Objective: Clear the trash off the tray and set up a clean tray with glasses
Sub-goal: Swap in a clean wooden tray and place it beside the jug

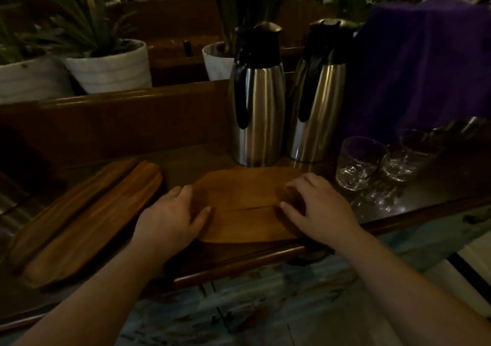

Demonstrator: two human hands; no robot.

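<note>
1. A clean wooden tray point(247, 207) is lying flat on the dark worktop point(425, 199), close to the near edge, and it looks bare, with no trash visible on it.
2. The left hand point(170, 218) is gripping the tray's left end, thumb lying on top and fingers curling round the rim.
3. The right hand point(316, 207) is pressing down on the tray's right end with fingers spread and bent; whether it is gripping the rim or only steadying it cannot be told.
4. Both forearms are reaching forward from the bottom of the view, roughly level, wrists slightly bent down.
5. The step in hand seems to be settling the tray in place, so it is worth keeping it square to the edge and fully on the worktop, not overhanging.
6. The glasses point(358, 162) are standing just to the right of the tray, close together, so the right hand is probably best placed for lifting them across one at a time.
7. Two steel jugs point(257, 112) are standing just behind the tray, and spare trays point(87, 221) are lying to the left.
</note>
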